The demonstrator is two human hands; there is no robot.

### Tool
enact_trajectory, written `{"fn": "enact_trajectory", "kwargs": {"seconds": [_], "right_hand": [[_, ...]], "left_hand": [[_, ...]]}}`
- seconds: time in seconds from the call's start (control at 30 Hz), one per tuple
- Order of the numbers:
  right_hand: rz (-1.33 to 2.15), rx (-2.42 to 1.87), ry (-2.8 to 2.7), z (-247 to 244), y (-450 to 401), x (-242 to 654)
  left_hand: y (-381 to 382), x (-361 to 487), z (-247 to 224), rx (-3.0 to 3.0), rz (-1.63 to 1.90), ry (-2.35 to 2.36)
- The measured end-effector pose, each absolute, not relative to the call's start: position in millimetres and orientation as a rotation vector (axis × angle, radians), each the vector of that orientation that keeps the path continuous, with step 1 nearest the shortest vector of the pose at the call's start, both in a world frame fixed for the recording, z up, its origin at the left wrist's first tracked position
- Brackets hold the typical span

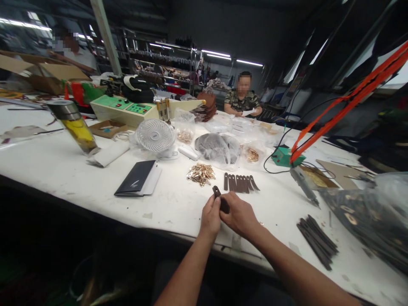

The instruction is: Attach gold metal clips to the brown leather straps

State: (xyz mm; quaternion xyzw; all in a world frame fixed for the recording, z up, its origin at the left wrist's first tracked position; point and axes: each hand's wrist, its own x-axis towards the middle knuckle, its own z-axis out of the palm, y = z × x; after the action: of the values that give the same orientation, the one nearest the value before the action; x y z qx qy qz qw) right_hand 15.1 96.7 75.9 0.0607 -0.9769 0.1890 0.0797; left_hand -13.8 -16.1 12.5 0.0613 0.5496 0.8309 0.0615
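Close together over the table's front edge, both my hands hold a dark brown strap (216, 191) with a hole near its tip. My left hand (210, 216) is closed round it, thumb upward. My right hand (238, 212) pinches the strap from the right side, and part of it is hidden behind those fingers. Just beyond lies a heap of gold-coloured metal clasps (201, 173). To its right, several short brown straps (240, 182) are laid in a row. A bundle of longer dark strips (318, 241) rests on the table farther right.
A dark notebook (136, 178), a white fan (155, 136) and a bottle (76, 127) stand to the left. An electric screwdriver (304, 186) hangs by orange cords (344, 102) at the right, near a plastic-covered pile (366, 216). Another person (242, 100) sits across the table.
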Motion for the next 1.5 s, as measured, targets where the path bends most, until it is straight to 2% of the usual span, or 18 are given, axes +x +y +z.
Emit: {"fn": "enact_trajectory", "kwargs": {"seconds": [0.37,0.6,0.77,1.1,1.5], "right_hand": [[0.488,0.263,-2.944,79.5,95.3,16.2],[1.130,0.179,-2.749,79.3,117.3,1.0],[1.271,-0.070,-2.711,84.0,134.1,-21.5],[1.825,-0.103,-2.659,70.0,139.7,-41.9],[2.280,-0.067,-2.367,52.4,161.3,-45.7]], "left_hand": [[-18.3,-20.4,7.2,0.038,2.638,1.313],[-19.1,-15.9,15.3,0.074,2.538,1.123],[-22.2,-14.7,23.6,0.019,2.421,1.098],[-26.3,-18.4,27.1,0.020,2.344,1.047],[-18.5,-20.9,31.4,-0.046,2.304,1.148]]}}
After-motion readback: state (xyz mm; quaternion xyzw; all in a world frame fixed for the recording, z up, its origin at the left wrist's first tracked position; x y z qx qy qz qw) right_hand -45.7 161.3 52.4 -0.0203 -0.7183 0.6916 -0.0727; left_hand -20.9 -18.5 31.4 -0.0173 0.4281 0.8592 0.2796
